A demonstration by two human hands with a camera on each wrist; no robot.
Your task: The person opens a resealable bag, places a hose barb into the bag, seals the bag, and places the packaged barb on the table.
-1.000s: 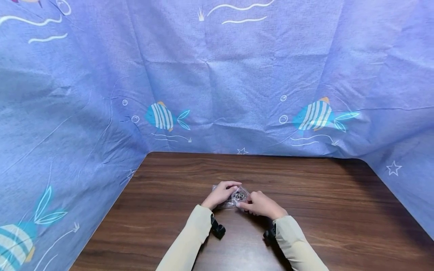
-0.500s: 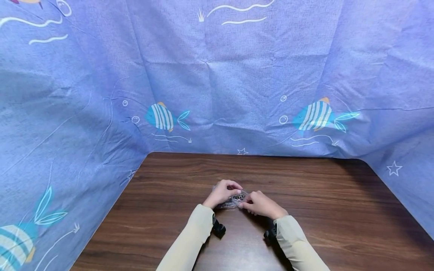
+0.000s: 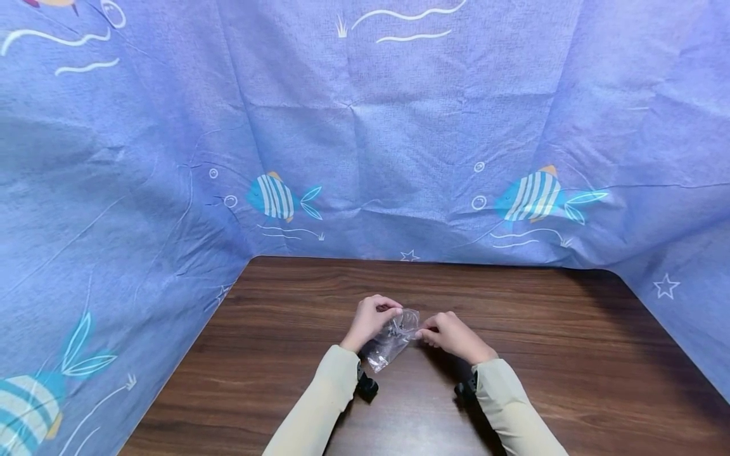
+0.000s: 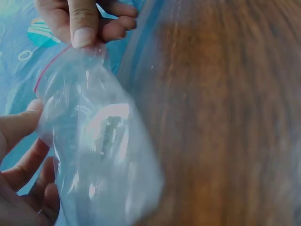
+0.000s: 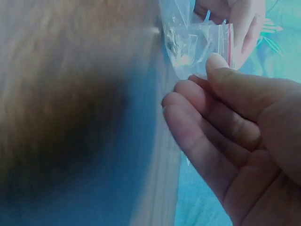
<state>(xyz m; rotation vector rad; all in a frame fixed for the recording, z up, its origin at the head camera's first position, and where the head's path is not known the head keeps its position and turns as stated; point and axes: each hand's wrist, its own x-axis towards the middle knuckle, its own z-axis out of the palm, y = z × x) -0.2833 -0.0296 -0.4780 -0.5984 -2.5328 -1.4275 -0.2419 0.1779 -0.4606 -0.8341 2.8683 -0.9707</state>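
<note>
A clear zip-lock bag (image 3: 390, 342) with a red line along its mouth is held between both hands over the table. Its lower end slants toward the wearer in the head view. My left hand (image 3: 369, 322) holds the bag's left side close to the mouth, thumb on its edge in the left wrist view. At the opposite corner my right hand (image 3: 450, 335) pinches the plastic between thumb and fingers; the right wrist view shows the thumb (image 5: 218, 63) beside the red line. Small dark bits show through the glare on the plastic (image 4: 110, 127).
The dark wood-grain table (image 3: 274, 316) extends around the hands. A blue cloth (image 3: 365, 139) printed with fish hangs behind the table and along its sides. Black wrist cameras (image 3: 367, 387) sit under both cuffs.
The bag has swung from bunched between the hands to stretched out, its lower end now toward the wearer. A round opening with small dark and light pieces showed earlier. My right hand moved slightly right.
</note>
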